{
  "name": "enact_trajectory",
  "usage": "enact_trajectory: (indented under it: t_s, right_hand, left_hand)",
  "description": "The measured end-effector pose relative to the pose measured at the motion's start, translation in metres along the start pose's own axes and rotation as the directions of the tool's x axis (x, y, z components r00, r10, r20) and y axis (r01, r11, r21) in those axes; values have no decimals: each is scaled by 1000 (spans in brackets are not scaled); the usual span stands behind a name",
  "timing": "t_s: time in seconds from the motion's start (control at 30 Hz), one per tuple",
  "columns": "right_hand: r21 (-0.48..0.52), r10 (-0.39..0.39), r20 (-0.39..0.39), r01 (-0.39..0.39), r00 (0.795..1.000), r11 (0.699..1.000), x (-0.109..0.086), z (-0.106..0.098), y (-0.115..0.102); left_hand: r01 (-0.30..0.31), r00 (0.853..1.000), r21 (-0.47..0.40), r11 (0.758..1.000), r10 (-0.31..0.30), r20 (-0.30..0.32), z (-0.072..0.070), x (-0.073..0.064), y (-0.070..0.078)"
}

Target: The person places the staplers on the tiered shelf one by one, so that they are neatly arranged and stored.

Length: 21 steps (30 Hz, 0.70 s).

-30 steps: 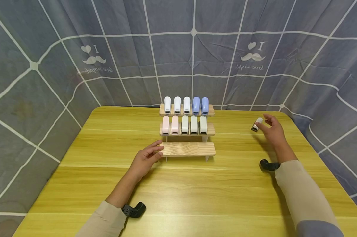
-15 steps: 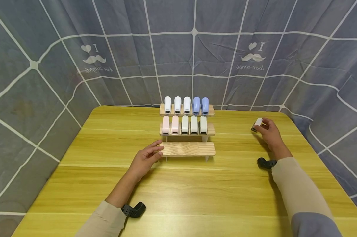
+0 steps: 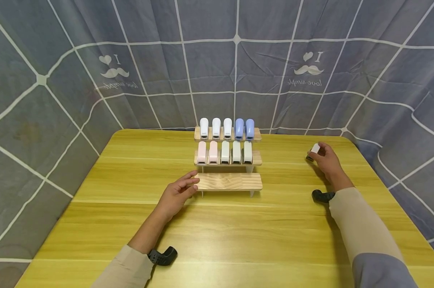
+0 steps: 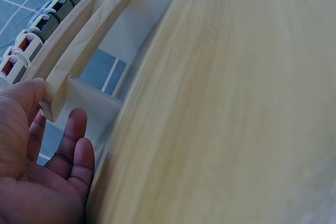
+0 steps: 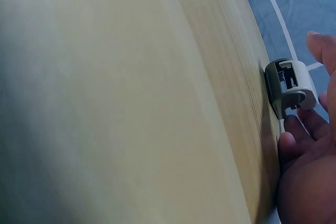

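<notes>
In the head view my left hand [image 3: 174, 197] touches the left end of the lowest wooden shelf [image 3: 229, 182] of a stepped stand. The left wrist view has the thumb [image 4: 32, 90] against the shelf's end, other fingers relaxed below. At the table's far right my right hand [image 3: 329, 163] is around a small white stapler [image 3: 315, 148] with a dark base, which stands on the table. In the right wrist view the thumb [image 5: 320, 45] is apart from the stapler [image 5: 301, 77]. The fingertips lie by its other side; whether they press it I cannot tell.
The middle shelf bears two pink staplers [image 3: 213, 152] and several pale grey-green staplers [image 3: 236, 152]. On the top shelf are several white staplers [image 3: 216, 127] and two blue ones [image 3: 239, 128]. A grey curtain [image 3: 209, 72] surrounds the wooden table [image 3: 224, 240].
The right hand has come in closer around the white stapler, its raised fingers lowered toward it. The left hand has stayed at the shelf's end.
</notes>
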State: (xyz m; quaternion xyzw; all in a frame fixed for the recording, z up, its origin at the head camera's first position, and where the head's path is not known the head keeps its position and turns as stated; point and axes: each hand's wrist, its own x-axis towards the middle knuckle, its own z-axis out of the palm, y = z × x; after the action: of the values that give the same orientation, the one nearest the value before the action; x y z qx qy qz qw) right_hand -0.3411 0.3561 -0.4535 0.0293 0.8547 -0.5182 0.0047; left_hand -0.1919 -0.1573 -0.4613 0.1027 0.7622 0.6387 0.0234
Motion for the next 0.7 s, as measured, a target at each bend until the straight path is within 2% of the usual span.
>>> enact_trajectory:
  t_s: [0.47,0.7]
  right_hand:
    - [-95,-12,29,15,1000,995,-6,3,1]
    - [-129,-28,84,38,996,991,-13,6,1]
  left_hand:
    - [14,1000,15,1000,-14,-4,0,0,1]
    - [33,999,26,999,-33,-10,0,-1,4]
